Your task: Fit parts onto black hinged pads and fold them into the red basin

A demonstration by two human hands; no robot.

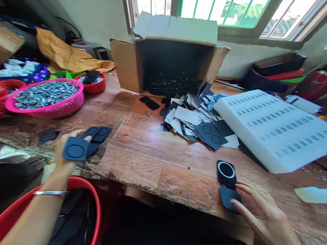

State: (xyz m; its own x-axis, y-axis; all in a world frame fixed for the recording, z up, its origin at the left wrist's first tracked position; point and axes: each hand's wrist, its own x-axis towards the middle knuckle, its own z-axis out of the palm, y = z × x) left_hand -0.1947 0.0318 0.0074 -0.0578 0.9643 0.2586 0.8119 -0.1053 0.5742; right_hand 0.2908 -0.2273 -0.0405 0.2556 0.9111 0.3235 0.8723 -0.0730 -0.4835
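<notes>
My left hand (pixel 64 143) is closed on a dark blue-grey square pad (pixel 75 149) with a round ring mark, held over the table's front edge. Behind it lie several similar ring-marked pads (pixel 102 133). Another dark pad (pixel 46 136) lies left of that hand. At the right, my right hand (pixel 268 209) has its thumb and fingers on a two-panel folding pad (pixel 229 198). This pad lies unfolded on the table, its far panel showing a white ring (pixel 226 170) on black. The underside of the near panel is hidden.
An open cardboard box (pixel 125 66) stands at the back, beside a heap of grey and dark cards (pixel 187 116). A white foam tray (pixel 270 137) leans at right. Pink basket (pixel 43 113) of small metal parts sits left. Below is a red tub (pixel 99 213) holding dark pieces.
</notes>
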